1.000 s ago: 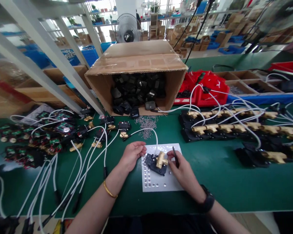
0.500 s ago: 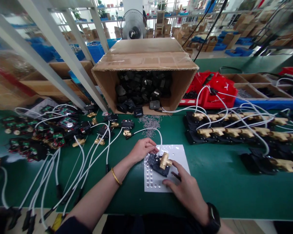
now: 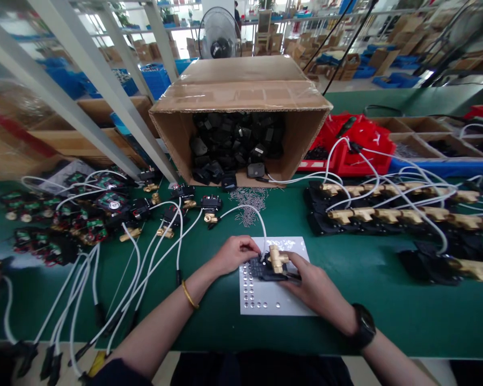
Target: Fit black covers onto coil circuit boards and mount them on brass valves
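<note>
Over the white sheet (image 3: 292,301), the left hand (image 3: 232,255)'s fingertips nearly meet, contents unclear. The right hand (image 3: 317,285), half-curled, clasps the right side of the black unit (image 3: 261,271) lying there, plus a slim dark tool (image 3: 292,276), which a loosened grip could drop.

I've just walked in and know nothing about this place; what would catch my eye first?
Probably the big open cardboard box at the back middle of the bench, with a heap of black parts inside. Next, the golden fitting on a black unit, over the white sheet front and centre. To the right, rows of similar golden fittings lie near a bright red bin.
</note>
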The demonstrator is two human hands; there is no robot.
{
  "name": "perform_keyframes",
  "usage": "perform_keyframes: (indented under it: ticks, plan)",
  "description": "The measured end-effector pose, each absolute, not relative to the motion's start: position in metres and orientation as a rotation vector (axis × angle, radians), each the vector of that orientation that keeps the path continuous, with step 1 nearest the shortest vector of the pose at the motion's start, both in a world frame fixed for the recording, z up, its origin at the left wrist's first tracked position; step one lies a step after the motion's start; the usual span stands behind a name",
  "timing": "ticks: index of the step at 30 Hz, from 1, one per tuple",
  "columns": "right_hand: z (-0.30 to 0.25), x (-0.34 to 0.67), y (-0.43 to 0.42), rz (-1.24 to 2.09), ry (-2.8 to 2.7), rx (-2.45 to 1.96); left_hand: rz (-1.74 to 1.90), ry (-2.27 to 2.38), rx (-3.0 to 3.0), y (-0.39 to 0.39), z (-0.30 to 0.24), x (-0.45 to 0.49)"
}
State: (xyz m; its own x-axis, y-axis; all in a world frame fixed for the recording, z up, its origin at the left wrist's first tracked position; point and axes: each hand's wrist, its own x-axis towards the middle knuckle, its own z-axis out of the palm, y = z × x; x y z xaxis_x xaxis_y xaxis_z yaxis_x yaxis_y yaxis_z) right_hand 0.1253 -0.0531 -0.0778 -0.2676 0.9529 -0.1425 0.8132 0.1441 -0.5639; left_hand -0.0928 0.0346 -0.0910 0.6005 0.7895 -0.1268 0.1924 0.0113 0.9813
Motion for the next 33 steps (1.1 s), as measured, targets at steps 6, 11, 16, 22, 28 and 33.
perform_keyframes:
  ticks: [6,11,16,22,28,33]
  plan:
    - [-0.078,0.126,-0.053,0.776,-2.195,-1.694,0.648,0.881,1.858,0.026,-0.087,-0.092]
    - [-0.079,0.127,-0.053,0.75,-2.188,-1.673,0.639,0.792,2.294,0.019,-0.086,-0.098]
    - [-0.082,0.127,-0.054,0.753,-2.172,-1.639,0.728,0.8,2.269,0.014,-0.093,-0.102]
    - [-0.08,0.148,-0.059,0.859,-2.188,-1.523,0.633,0.868,2.306,0.003,-0.085,-0.112]
    - [-0.056,0.156,0.006,0.609,-1.958,-1.689,0.548,1.712,2.004,0.037,-0.077,-0.112]
    - [-0.064,0.114,0.086,0.522,-2.065,-1.768,0.486,1.825,1.966,0.074,-0.083,-0.09]
